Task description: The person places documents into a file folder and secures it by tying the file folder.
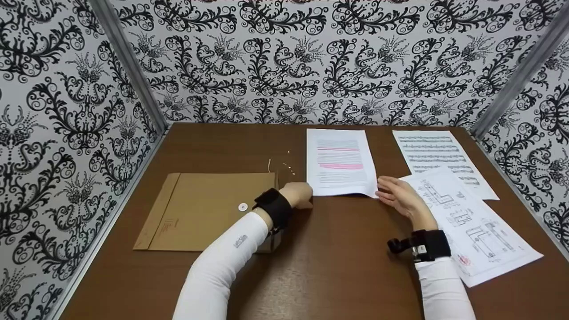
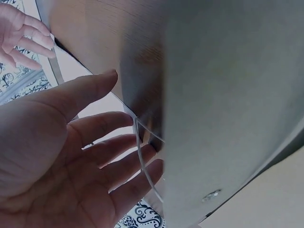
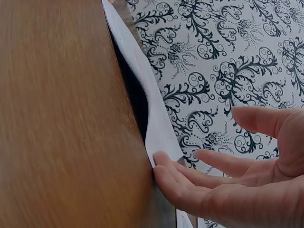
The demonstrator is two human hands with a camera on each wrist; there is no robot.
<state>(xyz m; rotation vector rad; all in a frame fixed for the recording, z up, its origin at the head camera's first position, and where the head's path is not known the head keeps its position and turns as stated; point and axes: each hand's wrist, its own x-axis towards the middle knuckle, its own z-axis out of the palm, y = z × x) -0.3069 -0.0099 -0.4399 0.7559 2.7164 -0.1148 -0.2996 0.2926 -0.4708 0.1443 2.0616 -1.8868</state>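
Printed sheets (image 1: pixel 340 178) with pink highlighted lines lie at the back middle of the table. My left hand (image 1: pixel 298 194) is at their lower left corner, fingers extended and slightly bent in the left wrist view. At the lower right corner, the fingertips of my right hand (image 3: pixel 237 175) touch the paper's edge (image 3: pixel 159 133), which bows up off the table. Left of my left hand lies a brown envelope (image 1: pixel 213 195) with a white button (image 1: pixel 242 207). Its thin string (image 2: pixel 141 156) runs beside my left fingers; whether they touch it I cannot tell.
A sheet of technical drawings (image 1: pixel 480 235) lies at the right, overlapping a sheet of music (image 1: pixel 433 146) behind it. Patterned wall panels (image 1: pixel 311 62) enclose the brown table (image 1: pixel 338 275) at the back and sides.
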